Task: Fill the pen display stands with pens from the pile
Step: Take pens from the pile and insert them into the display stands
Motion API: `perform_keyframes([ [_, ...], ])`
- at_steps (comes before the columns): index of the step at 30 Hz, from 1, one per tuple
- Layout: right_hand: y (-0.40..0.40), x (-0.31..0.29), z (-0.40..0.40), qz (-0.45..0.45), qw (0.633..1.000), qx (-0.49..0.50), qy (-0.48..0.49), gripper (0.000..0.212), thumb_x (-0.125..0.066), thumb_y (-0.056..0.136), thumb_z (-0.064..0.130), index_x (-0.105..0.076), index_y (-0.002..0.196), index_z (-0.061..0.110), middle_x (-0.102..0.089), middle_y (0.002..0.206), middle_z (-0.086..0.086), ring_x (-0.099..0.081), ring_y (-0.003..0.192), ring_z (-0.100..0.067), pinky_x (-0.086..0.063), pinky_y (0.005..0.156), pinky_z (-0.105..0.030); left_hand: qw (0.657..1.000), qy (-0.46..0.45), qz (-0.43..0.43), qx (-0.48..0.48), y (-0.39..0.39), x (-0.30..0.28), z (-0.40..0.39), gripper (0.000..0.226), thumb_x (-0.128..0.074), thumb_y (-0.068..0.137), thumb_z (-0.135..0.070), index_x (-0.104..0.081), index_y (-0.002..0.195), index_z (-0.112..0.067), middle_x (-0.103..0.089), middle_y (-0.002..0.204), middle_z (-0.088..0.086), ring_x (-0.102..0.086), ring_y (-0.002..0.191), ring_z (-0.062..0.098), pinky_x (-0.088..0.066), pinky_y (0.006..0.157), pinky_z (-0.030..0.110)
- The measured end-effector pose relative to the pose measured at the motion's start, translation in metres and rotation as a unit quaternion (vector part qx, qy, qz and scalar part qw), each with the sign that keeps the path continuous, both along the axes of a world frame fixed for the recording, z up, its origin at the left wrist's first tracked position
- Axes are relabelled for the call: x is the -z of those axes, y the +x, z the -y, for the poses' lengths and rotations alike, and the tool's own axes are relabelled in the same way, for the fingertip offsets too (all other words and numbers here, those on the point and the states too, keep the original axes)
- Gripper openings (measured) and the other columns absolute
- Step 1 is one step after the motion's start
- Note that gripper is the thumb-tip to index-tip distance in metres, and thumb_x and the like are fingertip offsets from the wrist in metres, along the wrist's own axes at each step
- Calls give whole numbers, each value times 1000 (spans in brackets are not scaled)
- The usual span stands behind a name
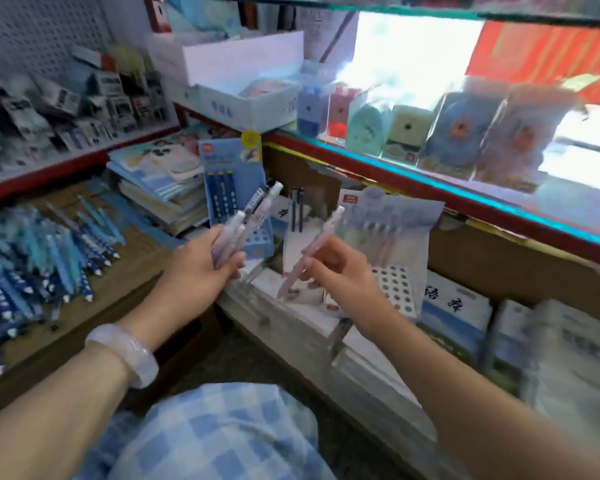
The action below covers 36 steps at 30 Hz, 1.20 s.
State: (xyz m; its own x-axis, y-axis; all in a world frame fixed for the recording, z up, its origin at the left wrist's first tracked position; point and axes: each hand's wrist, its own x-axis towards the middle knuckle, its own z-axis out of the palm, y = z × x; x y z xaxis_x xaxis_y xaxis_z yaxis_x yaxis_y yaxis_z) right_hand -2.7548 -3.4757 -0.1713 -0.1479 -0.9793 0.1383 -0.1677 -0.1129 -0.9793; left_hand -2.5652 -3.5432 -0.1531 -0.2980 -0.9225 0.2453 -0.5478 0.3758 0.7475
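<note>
My left hand (207,263) grips a small bunch of pale pens (248,216) that point up and to the right. A single pale pink pen (312,247) is pinched in my right hand (336,268), tilted with its tip down to the left. Behind the left hand stands a blue pen display stand (236,202) with three dark blue pens at its top. To the right is a pale lilac display stand (395,244) with rows of round holes and several pens in it. A pile of blue pens (39,258) lies on the brown surface at the left.
Stacked notebooks (160,181) lie behind the blue stand. Two dark pens stand in a white box (297,216) between the stands. White boxes (454,313) fill the low shelf at the right. A glass shelf (430,174) with clear-boxed goods overhangs the stands.
</note>
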Motion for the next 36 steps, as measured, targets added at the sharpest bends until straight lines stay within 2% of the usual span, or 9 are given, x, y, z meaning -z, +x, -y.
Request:
perform_keyframes([
  [4,-60,-5,-4,-81,981,173,-21,9,-58,91,14,-58,97,20,-68,89,8,-67,80,-2,-56,72,-18,998,22,-14,48,-35,-12,-1,21,-63,86,-14,-52,77,-30,-64,78,3,-64,77,25,-53,75,44],
  [8,-108,9,-6,-160,947,277,-7,17,-52,95,16,-52,112,20,-64,91,12,-65,82,-6,-53,68,-19,993,70,-45,85,-61,-8,1,13,-60,88,-15,-54,82,-25,-63,79,-1,-66,71,11,-54,69,27],
  [10,-121,18,-4,-190,932,306,31,16,-50,96,16,-51,112,16,-64,93,6,-63,82,-8,-55,71,-26,991,78,-60,90,-72,-4,5,16,-59,88,-14,-54,79,-25,-64,76,-2,-65,65,7,-54,67,25],
  [15,-122,34,12,-250,907,322,102,11,-44,97,14,-49,107,11,-64,97,-8,-63,85,-23,-54,72,-41,988,106,-73,88,-91,5,18,13,-58,89,-15,-56,80,-24,-66,79,1,-66,74,17,-55,72,34],
  [19,-119,44,25,-318,876,326,160,13,-43,95,5,-46,108,7,-63,98,-14,-62,85,-31,-49,67,-37,986,121,-76,86,-95,15,28,11,-58,89,-13,-57,82,-21,-67,80,4,-67,74,19,-56,72,36],
  [24,-116,57,36,-321,870,305,218,19,-42,94,1,-46,112,7,-64,94,-15,-63,81,-31,-56,70,-43,982,139,-112,56,-95,25,38,14,-57,90,-11,-55,84,-23,-65,80,7,-66,75,20,-54,67,28],
  [30,-115,59,41,-320,887,267,201,15,-39,97,10,-46,110,14,-61,92,-9,-60,79,-23,-51,65,-35,982,143,-109,61,-95,27,43,14,-56,90,-13,-55,84,-26,-66,81,3,-66,74,13,-55,68,28],
  [33,-113,69,43,-319,886,257,216,18,-35,98,16,-52,103,12,-56,83,-8,-52,75,-23,-41,65,-34,978,153,-127,57,-96,26,46,13,-56,90,-13,-55,84,-24,-67,80,4,-67,72,13,-55,68,28],
  [36,-109,81,46,-381,865,239,222,27,-34,95,7,-46,119,8,-61,89,-8,-57,79,-24,-44,65,-32,970,174,-163,46,-99,24,48,10,-56,91,-10,-57,87,-20,-67,78,3,-67,65,9,-54,58,18],
])
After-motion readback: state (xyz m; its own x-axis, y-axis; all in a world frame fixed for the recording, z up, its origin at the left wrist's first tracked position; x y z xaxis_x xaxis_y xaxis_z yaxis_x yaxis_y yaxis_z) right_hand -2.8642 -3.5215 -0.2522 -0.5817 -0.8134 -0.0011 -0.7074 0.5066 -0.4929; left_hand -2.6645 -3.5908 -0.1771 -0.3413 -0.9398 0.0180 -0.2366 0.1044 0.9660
